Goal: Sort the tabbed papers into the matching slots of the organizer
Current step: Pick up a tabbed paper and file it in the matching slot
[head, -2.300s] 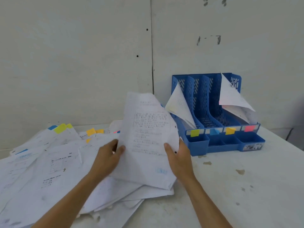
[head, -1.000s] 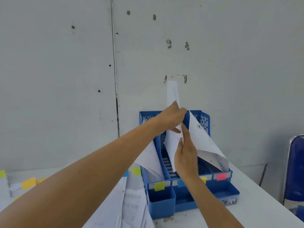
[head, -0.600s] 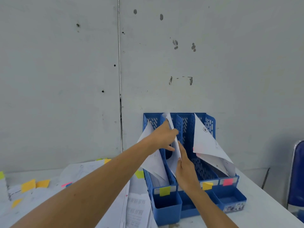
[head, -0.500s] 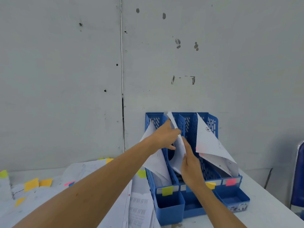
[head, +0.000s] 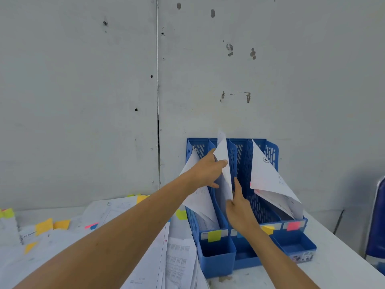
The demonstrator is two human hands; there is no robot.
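A blue organizer (head: 216, 255) with several upright slots stands against the wall; colour tabs mark its front: yellow-green (head: 214, 235), orange-yellow (head: 268, 229) and pink (head: 293, 225). A white sheet (head: 224, 163) stands on edge in the second slot from the left. My left hand (head: 208, 171) grips its upper part, thumb across the front. My right hand (head: 239, 207) pinches its lower front edge. Papers lean in the leftmost slot (head: 200, 201) and in the rightmost slot (head: 268, 180).
A spread of loose tabbed papers (head: 83, 230) covers the table's left side, and a stack (head: 179, 263) lies beside the organizer. The grey wall (head: 83, 101) rises right behind. A blue chair (head: 377, 226) stands at the right edge. The white tabletop (head: 337, 265) shows at right.
Both hands carried the sheet from the pile to the organizer and lowered it into the second slot. In the last half second it sank a little deeper.
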